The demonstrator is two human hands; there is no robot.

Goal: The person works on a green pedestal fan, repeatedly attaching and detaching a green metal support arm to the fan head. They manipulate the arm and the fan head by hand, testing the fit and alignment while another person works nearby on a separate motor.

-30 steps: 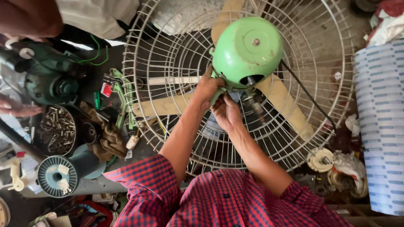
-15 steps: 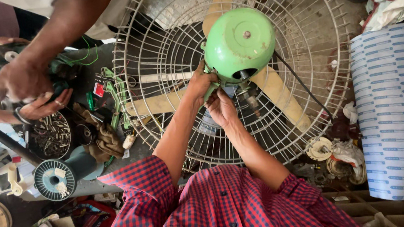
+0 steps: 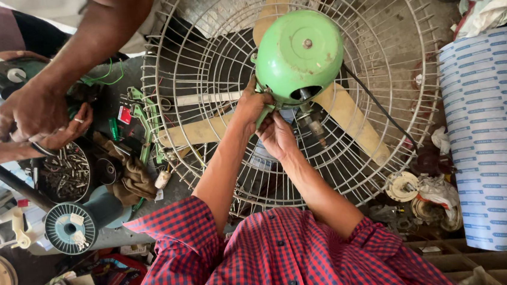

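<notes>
Both hands meet under the green motor housing (image 3: 299, 55) at the wire fan guard's (image 3: 200, 74) centre, the left hand (image 3: 253, 103) clamped on its lower edge to steady it, the right hand (image 3: 277, 136) seemingly pinching a fitting; since half a second ago, the co-worker's hands (image 3: 37, 114) have shifted rightward.

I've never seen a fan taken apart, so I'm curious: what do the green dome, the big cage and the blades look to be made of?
Green motor cover: probably painted sheet metal; glossy, with scuffs and a centre screw. Wire guard: thin metal wire coated white or cream, with dull worn spots. Blades: matte yellowish tan, possibly aged plastic or painted metal; it is hard to tell. The left hand and right hand work under the cover.
</notes>
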